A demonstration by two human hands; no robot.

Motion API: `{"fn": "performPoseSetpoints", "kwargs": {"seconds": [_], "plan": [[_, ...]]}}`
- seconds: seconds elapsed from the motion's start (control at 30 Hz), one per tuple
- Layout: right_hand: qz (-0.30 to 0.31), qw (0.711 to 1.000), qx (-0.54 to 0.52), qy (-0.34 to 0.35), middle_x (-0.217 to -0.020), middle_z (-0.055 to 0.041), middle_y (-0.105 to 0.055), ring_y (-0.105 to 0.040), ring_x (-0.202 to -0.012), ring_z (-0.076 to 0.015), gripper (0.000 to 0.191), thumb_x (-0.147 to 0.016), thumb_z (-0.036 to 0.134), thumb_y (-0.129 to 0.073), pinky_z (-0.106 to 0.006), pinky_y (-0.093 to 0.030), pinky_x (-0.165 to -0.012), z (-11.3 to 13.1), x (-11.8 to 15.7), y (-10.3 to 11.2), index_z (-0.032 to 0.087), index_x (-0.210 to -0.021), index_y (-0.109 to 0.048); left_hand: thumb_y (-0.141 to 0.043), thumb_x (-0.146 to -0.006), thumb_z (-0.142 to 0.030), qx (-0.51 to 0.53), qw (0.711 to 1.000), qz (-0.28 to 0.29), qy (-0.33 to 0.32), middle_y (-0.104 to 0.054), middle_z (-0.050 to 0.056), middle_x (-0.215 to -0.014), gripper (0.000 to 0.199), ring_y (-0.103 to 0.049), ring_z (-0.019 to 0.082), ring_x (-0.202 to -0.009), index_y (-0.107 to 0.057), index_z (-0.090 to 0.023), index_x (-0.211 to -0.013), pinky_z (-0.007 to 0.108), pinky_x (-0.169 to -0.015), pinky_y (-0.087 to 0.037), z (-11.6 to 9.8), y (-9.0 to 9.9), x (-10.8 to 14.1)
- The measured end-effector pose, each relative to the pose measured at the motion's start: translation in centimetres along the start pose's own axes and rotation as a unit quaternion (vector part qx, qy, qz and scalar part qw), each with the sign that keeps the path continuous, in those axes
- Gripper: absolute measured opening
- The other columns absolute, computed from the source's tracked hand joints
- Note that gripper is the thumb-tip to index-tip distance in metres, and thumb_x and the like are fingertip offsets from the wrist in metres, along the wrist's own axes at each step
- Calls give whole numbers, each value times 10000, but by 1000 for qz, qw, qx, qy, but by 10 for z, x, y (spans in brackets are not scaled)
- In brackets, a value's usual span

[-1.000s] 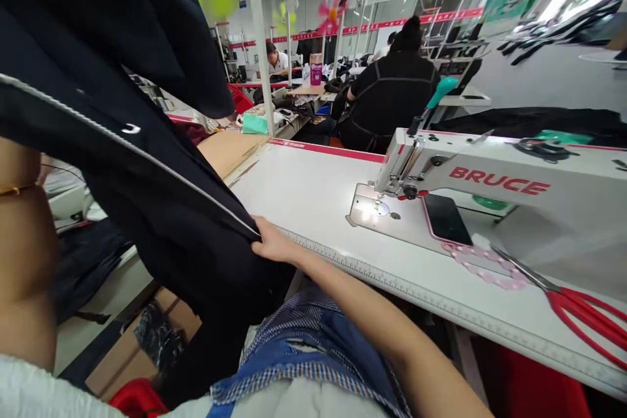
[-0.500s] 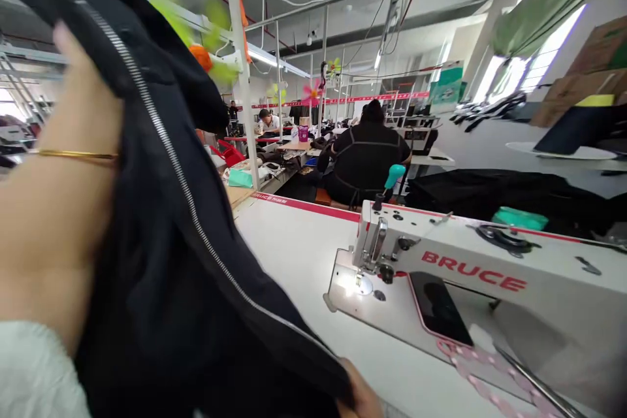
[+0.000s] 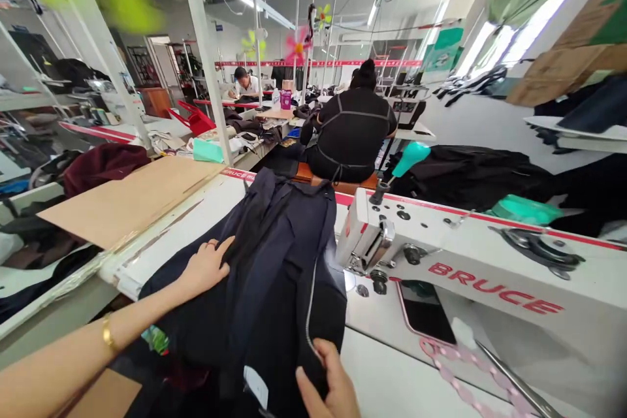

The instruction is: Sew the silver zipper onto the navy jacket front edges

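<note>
A dark navy jacket [image 3: 267, 255] lies spread over the sewing table and hangs down its front edge. Its silver zip [image 3: 310, 300] runs along the right side, close to the needle area of the white sewing machine [image 3: 470, 268]. My left hand [image 3: 208, 264] rests on the jacket's left part, fingers stretched out and flat against the cloth. Lower right, my right hand [image 3: 333, 382] pinches the zipped edge between thumb and fingers. A white label [image 3: 256, 386] shows on the cloth near the bottom. The jacket covers part of the machine's plate.
Under the machine arm lies a phone [image 3: 427, 311], with a pink strap [image 3: 460, 375] and a metal tool [image 3: 514, 379] nearby. A turquoise-handled tool [image 3: 411, 158] stands on the machine head. To the left is a brown board [image 3: 137, 196]. A person [image 3: 355, 130] sits ahead, back turned.
The jacket has come down from being held up at the left and now lies on the table. My left hand has lowered onto it and spread; my right hand still grips the zipped edge.
</note>
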State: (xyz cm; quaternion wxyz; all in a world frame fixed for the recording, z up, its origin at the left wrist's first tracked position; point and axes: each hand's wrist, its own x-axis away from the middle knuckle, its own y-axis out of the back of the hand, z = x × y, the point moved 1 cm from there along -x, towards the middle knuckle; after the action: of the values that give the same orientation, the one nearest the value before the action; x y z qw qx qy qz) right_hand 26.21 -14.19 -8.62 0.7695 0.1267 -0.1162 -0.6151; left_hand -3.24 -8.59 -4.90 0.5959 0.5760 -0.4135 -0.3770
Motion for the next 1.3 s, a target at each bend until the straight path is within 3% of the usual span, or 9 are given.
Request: {"fn": "performPoseSetpoints", "kwargs": {"seconds": [0.13,0.3,0.47,0.7,0.83,0.97,1.07,1.13,1.3], "plan": [[257,948,170,76,-793,-50,-655,-599,-699,-218,382,-646,268,-537,-310,-459,-671,13,-25,-13,193,-1020,-520,-348,-855,-175,23,999,-44,-11,-457,120,-1210,472,-510,263,-1061,-387,-267,-1317,371,-809,-471,-1,-15,-38],[376,917,62,119,-731,3,-612,-531,-603,-155,559,-616,273,-533,-238,-425,-569,15,-56,-25,206,-1162,-434,-390,-883,-234,54,995,-81,-30,-467,112,-1206,392,-529,241,-1019,-434,-239,-1272,378,-793,-483,-9,-15,-118],[399,906,-19,143,-656,12,-580,-504,-564,-135,545,-702,367,-460,-216,-409,-541,-7,-69,-29,181,-1214,-443,-484,-871,-308,87,990,-103,-49,-498,93,-1184,351,-534,202,-994,-464,-182,-1198,408,-819,-483,-22,-11,-162],[326,916,142,187,-751,-18,-644,-580,-655,-174,599,-768,478,-500,-239,-449,-589,-9,-54,-26,236,-1306,-395,-501,-861,-328,168,977,-95,-87,-504,86,-1185,363,-527,227,-1026,-483,-156,-1180,433,-861,-461,-29,6,-157],[192,939,178,224,-640,-20,-595,-544,-570,-171,462,-850,375,-400,-263,-424,-568,-6,-49,-21,198,-1275,-442,-553,-829,-289,226,963,-76,-125,-484,107,-1233,382,-490,242,-1101,-488,-146,-1178,475,-915,-420,-31,31,-115],[104,981,45,158,-467,81,-339,-361,-410,-106,504,-872,396,-383,-217,-305,-433,7,-48,-18,118,-1293,-392,-469,-833,-198,288,936,-98,-177,-493,84,-1258,355,-441,203,-1175,-518,-173,-1184,344,-1028,-340,-37,40,6],[90,989,-109,48,-473,107,-308,-296,-374,-78,612,-838,464,-457,-184,-263,-372,29,-36,-26,154,-1346,-314,-396,-857,-257,340,914,-66,-210,-624,21,-1058,328,-583,145,-948,-548,-267,-1147,254,-863,-468,-55,16,115],[98,977,-189,-2,-458,111,-355,-315,-350,-67,631,-816,488,-493,-168,-279,-354,49,-25,-36,197,-1350,-322,-614,-705,-313,420,881,-35,-216,-497,82,-1268,686,-518,227,-1091,-346,-248,-1334,334,-904,-458,-70,-9,166],[71,951,-300,-30,-412,93,-444,-438,-372,-68,518,-733,458,-594,-161,-363,-400,96,-15,-59,164,-1157,-539,-551,-728,-255,552,825,-117,-24,-435,132,-1305,693,-409,262,-1207,-287,-206,-1367,422,-1026,-320,-75,-49,194]]}}
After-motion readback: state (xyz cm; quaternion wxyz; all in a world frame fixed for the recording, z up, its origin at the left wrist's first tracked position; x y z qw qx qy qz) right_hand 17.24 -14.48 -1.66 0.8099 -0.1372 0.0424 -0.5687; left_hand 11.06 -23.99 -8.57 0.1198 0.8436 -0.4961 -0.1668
